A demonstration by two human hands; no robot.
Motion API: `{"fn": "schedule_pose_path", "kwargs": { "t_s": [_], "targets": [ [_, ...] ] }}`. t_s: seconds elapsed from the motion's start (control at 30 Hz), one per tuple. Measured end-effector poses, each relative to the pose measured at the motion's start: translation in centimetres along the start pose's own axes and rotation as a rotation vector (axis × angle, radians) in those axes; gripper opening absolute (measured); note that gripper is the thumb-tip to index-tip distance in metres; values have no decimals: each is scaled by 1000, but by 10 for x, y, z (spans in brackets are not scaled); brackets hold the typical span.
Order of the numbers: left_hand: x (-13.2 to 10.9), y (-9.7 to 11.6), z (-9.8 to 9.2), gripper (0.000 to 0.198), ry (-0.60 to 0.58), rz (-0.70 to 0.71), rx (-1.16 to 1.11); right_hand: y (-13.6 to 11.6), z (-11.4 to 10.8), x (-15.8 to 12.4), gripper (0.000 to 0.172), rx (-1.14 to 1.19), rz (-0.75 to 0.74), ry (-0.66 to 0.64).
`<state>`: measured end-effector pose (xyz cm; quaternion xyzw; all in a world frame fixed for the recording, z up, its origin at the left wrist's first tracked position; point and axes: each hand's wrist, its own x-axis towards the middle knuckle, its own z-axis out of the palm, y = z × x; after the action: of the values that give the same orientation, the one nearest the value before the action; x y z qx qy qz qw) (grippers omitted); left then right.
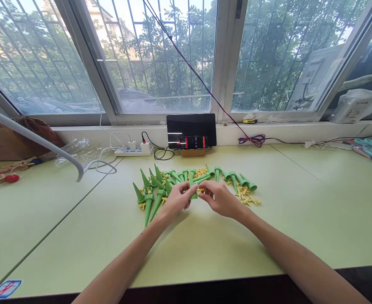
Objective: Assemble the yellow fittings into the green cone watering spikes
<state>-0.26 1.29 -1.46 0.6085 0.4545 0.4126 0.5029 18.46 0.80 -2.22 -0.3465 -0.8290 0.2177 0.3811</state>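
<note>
My left hand (179, 197) is closed around a green plastic watering spike (192, 185), held upright above the table. Close on its right, my right hand (219, 197) pinches a small yellow T-shaped valve (200, 191) near the spike's lower end; whether the two touch I cannot tell. Several more green spikes (148, 207) lie or stand to the left of my hands, some tip up and some tip down. Others (233, 179) lie behind and to the right. Loose yellow valves (246, 195) are heaped among them, partly hidden by my hands.
A pale green table (217, 249) carries everything. At its back, a phone (194, 142) leans on a dark tablet (190, 124). A power strip (133, 151) with cables, a bundled red-blue wire (252, 140) and a white curved tube (34, 135) are nearby. Windows rise behind.
</note>
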Motion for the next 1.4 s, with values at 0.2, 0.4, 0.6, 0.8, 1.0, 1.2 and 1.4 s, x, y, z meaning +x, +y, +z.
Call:
{"fn": "schedule_pose_path", "kwargs": {
  "t_s": [0.2,0.4,0.6,0.8,1.0,1.2,1.4],
  "targets": [
    [0,0,0,44,-2,-2,-1,2,1,0,10,-5,2,-4],
    [0,-2,1,42,7,13,12,0,0,0,10,-9,9,-14],
    [-2,2,3,41,31,77,62,-1,-1,0,12,-11,14,-9],
    [-3,3,3,41,-35,90,109,-1,-3,3,24,-11,26,11],
    [-3,0,4,35,-112,115,126,1,-2,3,35,-17,82,35],
    [-5,5,5,26,-141,138,131,3,0,4,31,-25,114,86],
    [-3,-3,7,18,-77,265,276,6,0,6,27,29,182,120]
  ]
}}
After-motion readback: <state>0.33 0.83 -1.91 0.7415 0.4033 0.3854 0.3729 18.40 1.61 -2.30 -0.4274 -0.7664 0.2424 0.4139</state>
